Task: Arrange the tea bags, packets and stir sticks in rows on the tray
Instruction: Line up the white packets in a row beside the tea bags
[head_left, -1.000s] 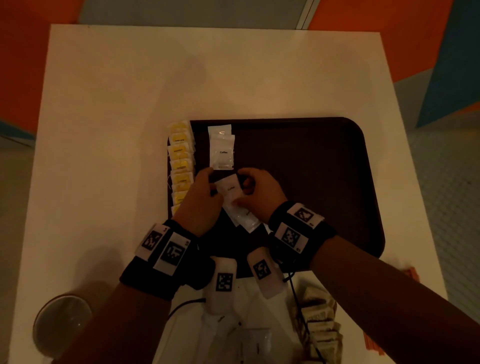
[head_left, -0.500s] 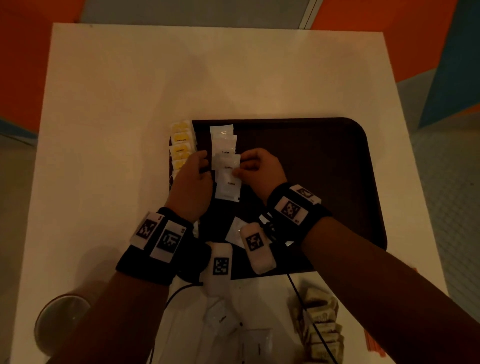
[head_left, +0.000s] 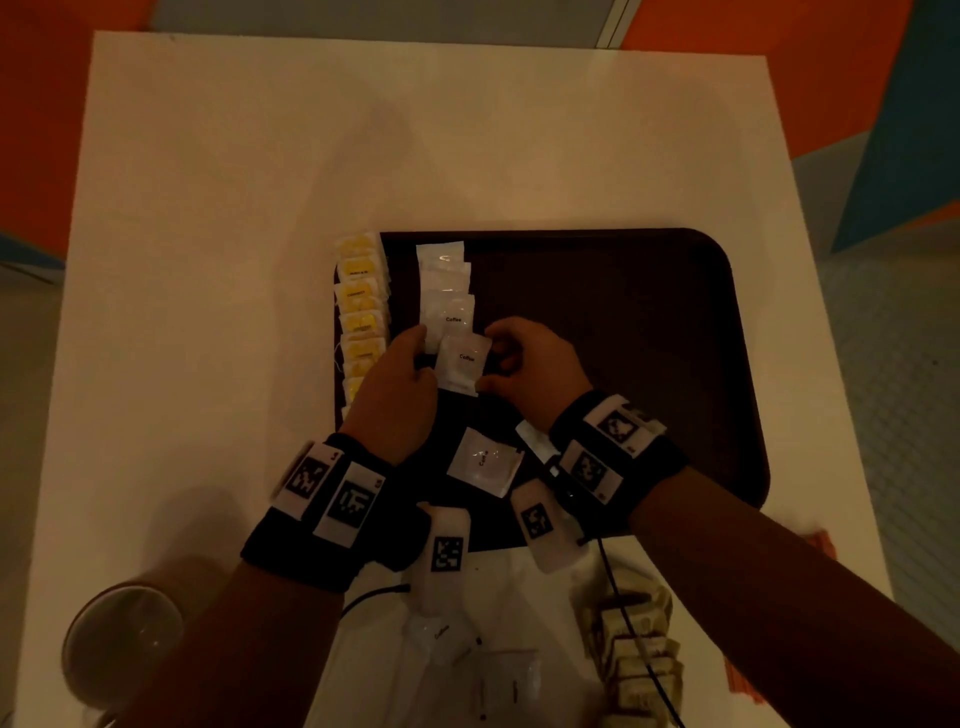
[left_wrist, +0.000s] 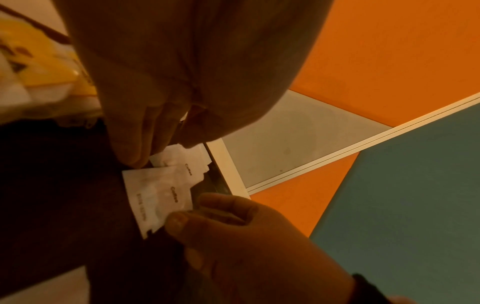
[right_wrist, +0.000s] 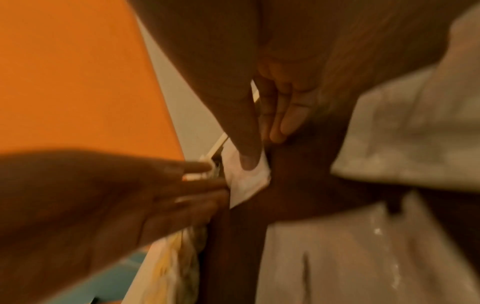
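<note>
Both hands work one white coffee packet (head_left: 461, 364) at the near end of the white row on the tray (head_left: 623, 332): the left hand (head_left: 397, 387) touches its edge with straight fingers, and the right hand (head_left: 524, 366) pinches its other side. Sliding it could drag the overlapped packet beneath and skew the row, and the left hand could nudge the yellow tea bags (head_left: 361, 306) lining the tray's left rim.

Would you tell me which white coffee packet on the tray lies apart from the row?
The tilted coffee packet near the tray's front edge, between the wrists; the others overlap in a row.
</note>
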